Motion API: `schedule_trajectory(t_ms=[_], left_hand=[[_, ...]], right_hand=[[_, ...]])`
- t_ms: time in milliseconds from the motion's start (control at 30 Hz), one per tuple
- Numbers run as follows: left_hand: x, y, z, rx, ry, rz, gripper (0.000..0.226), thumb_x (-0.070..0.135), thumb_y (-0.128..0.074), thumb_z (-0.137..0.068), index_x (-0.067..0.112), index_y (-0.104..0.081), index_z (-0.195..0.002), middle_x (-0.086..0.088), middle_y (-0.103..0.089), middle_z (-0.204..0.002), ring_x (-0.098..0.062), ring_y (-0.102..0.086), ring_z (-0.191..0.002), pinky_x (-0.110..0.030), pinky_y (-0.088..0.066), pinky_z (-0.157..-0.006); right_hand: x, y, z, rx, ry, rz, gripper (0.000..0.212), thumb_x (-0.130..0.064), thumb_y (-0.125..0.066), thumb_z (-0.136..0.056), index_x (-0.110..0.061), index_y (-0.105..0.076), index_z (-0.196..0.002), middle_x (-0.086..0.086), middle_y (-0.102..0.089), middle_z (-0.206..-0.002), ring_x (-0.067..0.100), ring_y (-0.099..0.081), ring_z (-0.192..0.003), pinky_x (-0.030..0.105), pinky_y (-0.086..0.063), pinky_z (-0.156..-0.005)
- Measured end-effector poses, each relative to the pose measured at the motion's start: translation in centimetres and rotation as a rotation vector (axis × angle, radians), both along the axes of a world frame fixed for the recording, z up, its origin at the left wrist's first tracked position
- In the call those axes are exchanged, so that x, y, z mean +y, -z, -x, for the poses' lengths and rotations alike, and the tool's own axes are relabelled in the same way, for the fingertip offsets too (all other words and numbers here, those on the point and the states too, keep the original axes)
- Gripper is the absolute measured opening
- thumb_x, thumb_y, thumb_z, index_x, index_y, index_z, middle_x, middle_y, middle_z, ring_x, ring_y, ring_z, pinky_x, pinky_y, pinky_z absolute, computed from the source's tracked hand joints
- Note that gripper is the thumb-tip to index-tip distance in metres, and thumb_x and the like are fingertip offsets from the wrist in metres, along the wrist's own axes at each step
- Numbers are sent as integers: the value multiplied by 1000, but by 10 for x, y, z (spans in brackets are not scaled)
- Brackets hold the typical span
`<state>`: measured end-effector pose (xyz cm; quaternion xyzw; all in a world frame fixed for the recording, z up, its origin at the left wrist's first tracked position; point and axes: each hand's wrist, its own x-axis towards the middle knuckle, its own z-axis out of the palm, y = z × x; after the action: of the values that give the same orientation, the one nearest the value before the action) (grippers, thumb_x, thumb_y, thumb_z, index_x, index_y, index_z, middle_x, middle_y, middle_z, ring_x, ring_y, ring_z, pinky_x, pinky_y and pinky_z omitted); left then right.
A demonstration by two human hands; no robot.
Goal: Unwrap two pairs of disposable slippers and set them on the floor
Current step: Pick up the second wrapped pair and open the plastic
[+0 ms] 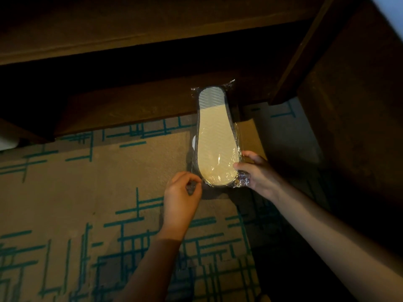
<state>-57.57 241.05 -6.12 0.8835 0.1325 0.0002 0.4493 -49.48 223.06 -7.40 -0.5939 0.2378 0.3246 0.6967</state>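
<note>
Your L hand [182,192] pinches the wrap [241,182], R hand [259,173] grips the slippers [217,147] (still sealed): yank unevenly & they'll drop onto the carpet [65,192].

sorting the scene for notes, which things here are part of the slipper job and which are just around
Part of the job:
- wrapped slipper pack, sole up
- clear plastic wrap
- left hand, pinching the wrap's corner
- right hand, gripping the pack's end

Just around:
- patterned carpet
- dark wooden furniture
</note>
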Motion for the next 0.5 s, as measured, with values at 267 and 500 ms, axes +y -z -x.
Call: schedule_trajectory(t_ms=[267,500], left_hand=[[2,9,17,-278,310,-209,12,15,-58,-80,17,-65,-90,2,-67,-90,-2,-53,-93,-17,-48,-77],[37,44,53,-82,383,-295,14,26,-54,-79,21,-66,-80,2,-69,-81,-1,-58,-82,-35,-57,-68]], right_hand=[[-1,-4,-4,-1,80,-18,50,2,-55,-86,-16,-41,-131,5,-58,-96,18,-59,-82,28,-48,-62],[-13,-8,-14,12,257,-100,38,0,-54,-87,-14,-46,-122,4,-60,-96,19,-60,-86,30,-52,-71]])
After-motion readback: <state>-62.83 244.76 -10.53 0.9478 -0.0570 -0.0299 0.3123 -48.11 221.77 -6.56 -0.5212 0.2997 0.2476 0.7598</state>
